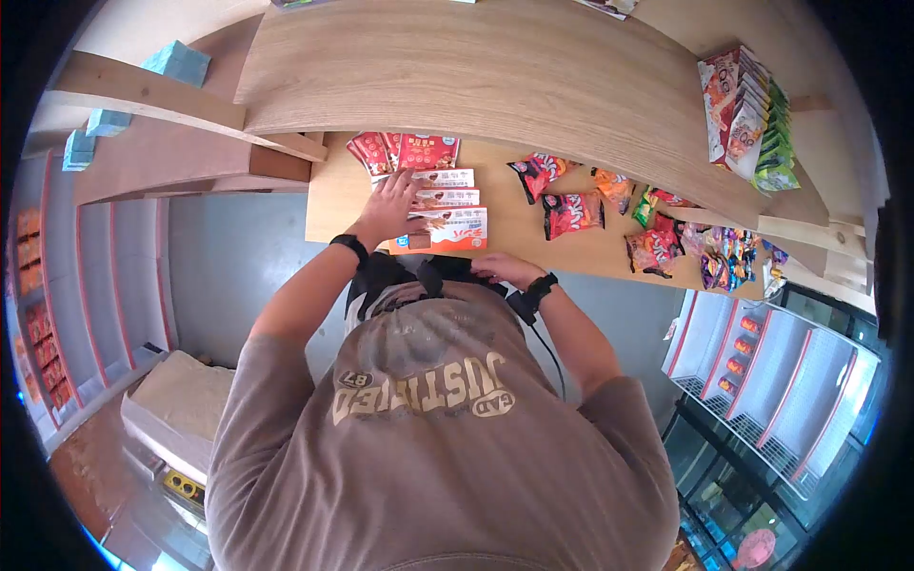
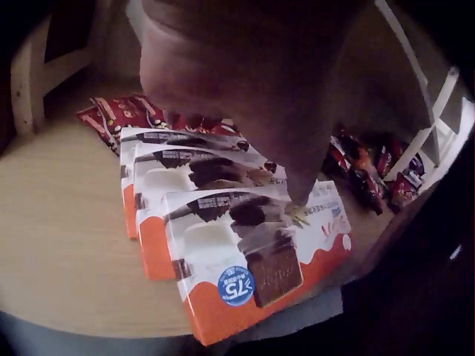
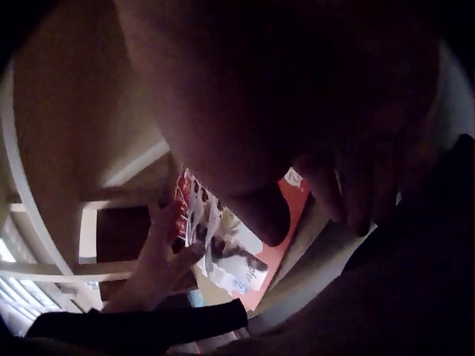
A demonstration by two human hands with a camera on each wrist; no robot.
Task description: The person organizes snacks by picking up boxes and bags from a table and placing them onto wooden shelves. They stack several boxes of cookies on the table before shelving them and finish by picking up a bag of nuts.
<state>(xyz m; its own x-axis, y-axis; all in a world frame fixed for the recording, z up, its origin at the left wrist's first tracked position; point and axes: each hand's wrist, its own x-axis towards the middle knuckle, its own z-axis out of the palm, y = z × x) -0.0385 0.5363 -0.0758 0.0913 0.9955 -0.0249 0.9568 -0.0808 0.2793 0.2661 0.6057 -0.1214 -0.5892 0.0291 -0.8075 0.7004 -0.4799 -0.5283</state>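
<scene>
Head view: left hand (image 1: 388, 205), fingers extended, rested on overlapping chocolate wafer boxes (image 1: 451, 198) beside red packets (image 1: 428, 152); right hand (image 1: 509, 270) near tabletop (image 1: 335, 190) edge, grip unclear.

Surface (image 1: 333, 209): smooth, matt wood
Boxes (image 2: 208, 300) on surface: smooth, printed card
Snack bags (image 1: 574, 215) on surface: glossy, crinkled plastic
T-shirt (image 1: 428, 466) beside surface: matt cloth

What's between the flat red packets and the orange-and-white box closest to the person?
Two more boxes, overlapping like steps and partly covered by the left hand. The head view shows them.
</scene>
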